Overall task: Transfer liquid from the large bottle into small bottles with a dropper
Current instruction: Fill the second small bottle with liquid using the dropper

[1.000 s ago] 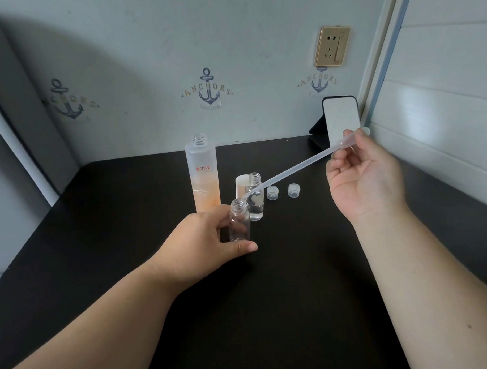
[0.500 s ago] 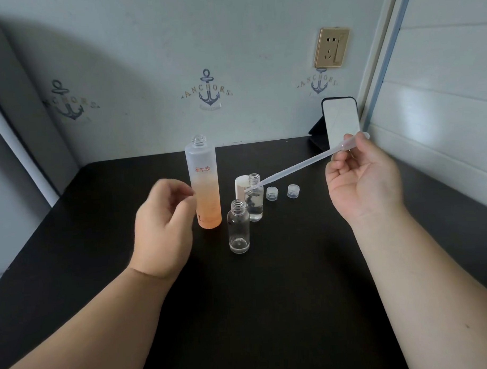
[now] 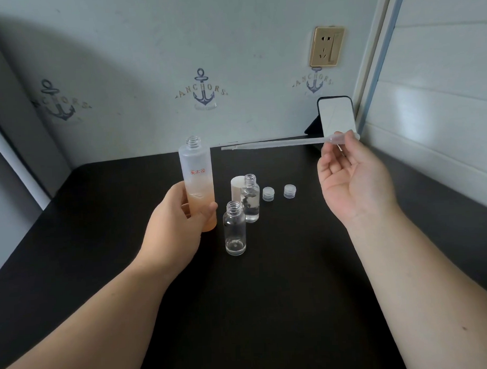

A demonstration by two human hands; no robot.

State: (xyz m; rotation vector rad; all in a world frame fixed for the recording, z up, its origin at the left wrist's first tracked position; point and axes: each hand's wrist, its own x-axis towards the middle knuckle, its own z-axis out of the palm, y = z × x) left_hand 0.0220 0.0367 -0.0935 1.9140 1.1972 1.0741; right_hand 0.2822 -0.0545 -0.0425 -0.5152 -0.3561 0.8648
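The left hand was wrapped around the lower half of the large bottle, thumb across its front, fingers behind. The bottle stood upright with its neck uncapped, frosted at the top and peach-coloured lower down, its base at or just above the dark worktop; I could not tell which. The right hand was raised, palm turned toward the person, fingers loosely curled, pinching the bulb of the dropper between thumb and fingertips. The dropper lay almost level in the air, its tip pointing left and stopping a little to the right of the large bottle's mouth. Just right of the large bottle stood two small bottles, both open: the nearer one nearly empty, the farther one holding clear liquid. A white cap stood behind the farther one, and two small clear caps sat to their right.
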